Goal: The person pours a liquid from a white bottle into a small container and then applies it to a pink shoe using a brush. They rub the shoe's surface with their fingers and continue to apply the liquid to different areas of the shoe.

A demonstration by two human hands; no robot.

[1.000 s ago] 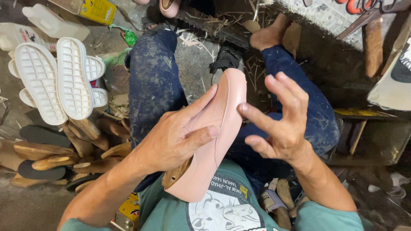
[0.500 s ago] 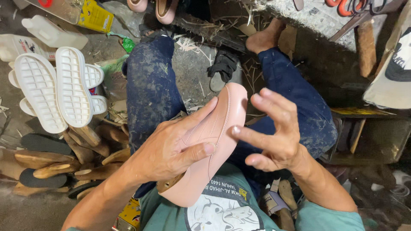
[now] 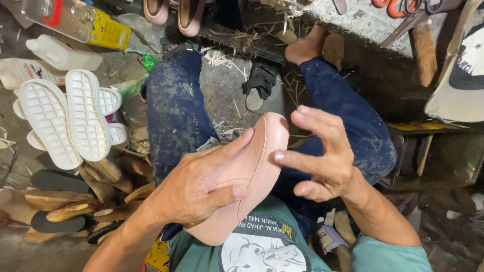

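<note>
My left hand (image 3: 201,184) grips a pale pink shoe (image 3: 257,166) over my lap, thumb across its side and fingers wrapped over the top. The toe of the shoe points away from me, its sole edge turned to the right. My right hand (image 3: 322,156) hovers beside that edge with fingers spread, one fingertip touching or nearly touching the sole rim. It holds nothing. Below the shoe are my legs in dark stained jeans (image 3: 176,111).
White ribbed outsoles (image 3: 70,118) are stacked at the left above a pile of brown and black insoles (image 3: 75,196). Plastic bottles (image 3: 60,53) and a yellow tin (image 3: 108,32) lie at top left. A black sandal (image 3: 259,85) rests between my legs. A bench edge (image 3: 438,131) sits right.
The pink shoe has come closer to me and lower in my lap. My right hand has curled its fingers in toward the sole edge.
</note>
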